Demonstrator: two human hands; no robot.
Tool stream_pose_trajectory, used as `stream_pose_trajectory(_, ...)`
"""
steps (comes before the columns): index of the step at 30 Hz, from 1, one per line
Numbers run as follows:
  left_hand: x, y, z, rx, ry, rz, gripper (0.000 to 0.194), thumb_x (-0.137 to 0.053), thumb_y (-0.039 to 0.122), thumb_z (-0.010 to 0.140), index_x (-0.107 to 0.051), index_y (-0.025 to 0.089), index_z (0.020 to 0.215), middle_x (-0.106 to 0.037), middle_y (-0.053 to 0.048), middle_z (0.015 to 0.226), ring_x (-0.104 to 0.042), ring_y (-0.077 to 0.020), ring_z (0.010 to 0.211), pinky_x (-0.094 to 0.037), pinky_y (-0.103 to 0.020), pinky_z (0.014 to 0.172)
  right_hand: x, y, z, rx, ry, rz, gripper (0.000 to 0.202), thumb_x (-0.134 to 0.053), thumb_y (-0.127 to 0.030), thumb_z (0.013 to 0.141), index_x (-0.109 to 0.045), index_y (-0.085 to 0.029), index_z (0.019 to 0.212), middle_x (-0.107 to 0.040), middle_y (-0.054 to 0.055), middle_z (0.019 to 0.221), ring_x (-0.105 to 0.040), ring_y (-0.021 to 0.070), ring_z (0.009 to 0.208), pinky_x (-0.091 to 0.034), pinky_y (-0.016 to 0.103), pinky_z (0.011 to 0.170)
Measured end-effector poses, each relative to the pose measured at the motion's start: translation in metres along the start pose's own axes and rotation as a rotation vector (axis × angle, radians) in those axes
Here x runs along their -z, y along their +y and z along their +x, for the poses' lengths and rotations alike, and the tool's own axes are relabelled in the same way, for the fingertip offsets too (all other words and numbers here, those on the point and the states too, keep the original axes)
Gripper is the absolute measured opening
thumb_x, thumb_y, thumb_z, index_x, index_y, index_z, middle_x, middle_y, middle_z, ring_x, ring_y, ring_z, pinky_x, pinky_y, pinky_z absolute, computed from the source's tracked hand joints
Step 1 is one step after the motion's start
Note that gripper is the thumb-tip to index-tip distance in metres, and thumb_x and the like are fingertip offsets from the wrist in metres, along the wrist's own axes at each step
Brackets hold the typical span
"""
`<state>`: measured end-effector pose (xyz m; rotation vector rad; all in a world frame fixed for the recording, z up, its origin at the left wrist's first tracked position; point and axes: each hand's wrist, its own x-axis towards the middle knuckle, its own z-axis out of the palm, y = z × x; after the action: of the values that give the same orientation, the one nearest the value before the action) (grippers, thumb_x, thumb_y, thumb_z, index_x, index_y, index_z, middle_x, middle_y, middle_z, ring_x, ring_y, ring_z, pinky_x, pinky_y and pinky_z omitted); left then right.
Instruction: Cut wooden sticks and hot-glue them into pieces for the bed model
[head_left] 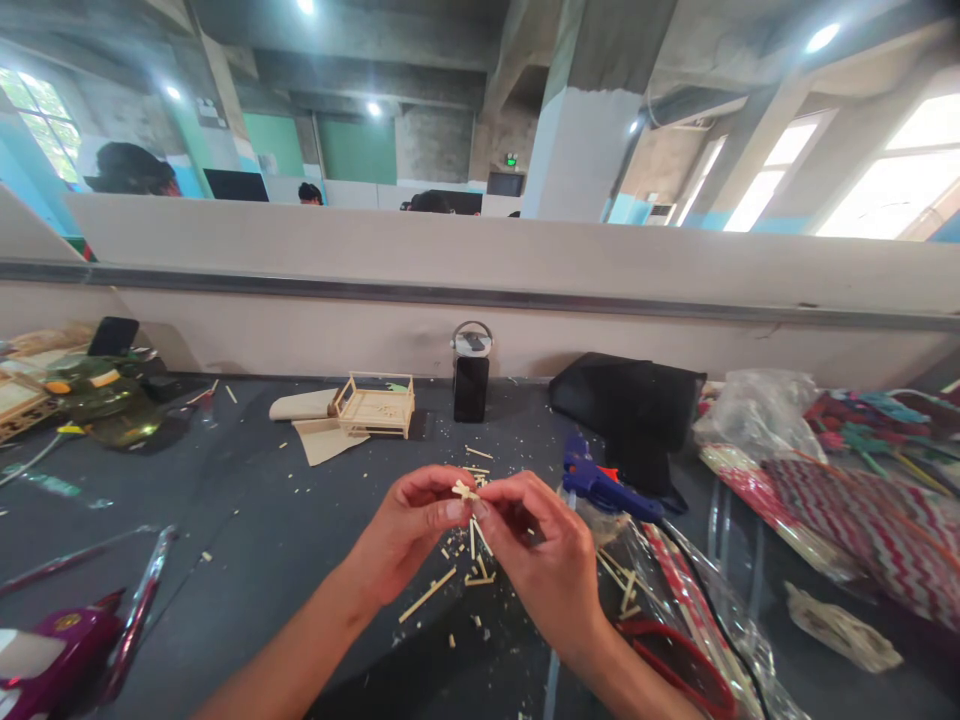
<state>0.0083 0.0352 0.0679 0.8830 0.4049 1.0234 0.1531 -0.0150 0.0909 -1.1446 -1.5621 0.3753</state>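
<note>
Pinched between the fingertips of both hands is a small piece made of short pale wooden sticks point(465, 490), partly hidden by the fingers. My left hand point(412, 530) closes on it from the left, thumb and forefinger together. From the other side my right hand point(541, 535) grips it the same way. Below the hands lie loose cut sticks point(427, 595) and many tiny wood scraps on the dark table point(247, 580). A blue glue gun point(604, 485) rests just right of my right hand, its black cord running toward me.
Farther back stands a small wooden stick frame point(376, 405) beside folded card point(322, 440). A phone point(471, 390) leans on a lidded container. Red-handled scissors point(679, 655), plastic packets point(780, 510) and a black bag point(630, 405) occupy the right; a purple tool point(67, 650) and jar point(112, 405) the left.
</note>
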Motion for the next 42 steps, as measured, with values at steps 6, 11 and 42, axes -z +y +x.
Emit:
stream_pose_trajectory(6,0.000,0.001,0.000,-0.017,0.015,0.030,0.019,-0.084,0.021,0.063,-0.077,0.022,0.081,-0.068,0.001,0.087,-0.058,-0.0123,0.080,-0.044,-0.026,0.077,0.000,0.002,-0.001,-0.027,-0.006,0.014,0.007,-0.063,-0.017,0.084,-0.066,-0.022,0.081,-0.059,-0.005,0.068,-0.048,0.0094,0.054,-0.041,0.022,0.052)
stream_pose_trajectory(11,-0.001,0.002,0.000,-0.034,0.002,0.075,0.012,-0.081,0.020,0.067,-0.076,0.022,0.078,-0.065,0.001,0.083,-0.056,-0.0123,0.078,-0.043,-0.026,0.076,-0.002,0.001,-0.002,0.001,-0.008,-0.028,0.008,-0.061,-0.017,0.084,-0.064,-0.021,0.078,-0.059,-0.004,0.068,-0.051,0.0100,0.055,-0.043,0.022,0.051)
stream_pose_trajectory(42,0.005,0.008,0.004,-0.076,-0.059,0.158,0.003,-0.074,0.023,0.074,-0.073,0.021,0.076,-0.058,0.000,0.076,-0.049,-0.0122,0.069,-0.038,-0.027,0.068,0.118,0.097,0.009,-0.089,-0.285,-0.811,0.049,-0.056,-0.033,0.084,-0.051,-0.017,0.130,-0.063,0.014,0.116,-0.058,0.0324,0.108,-0.045,0.049,0.094)
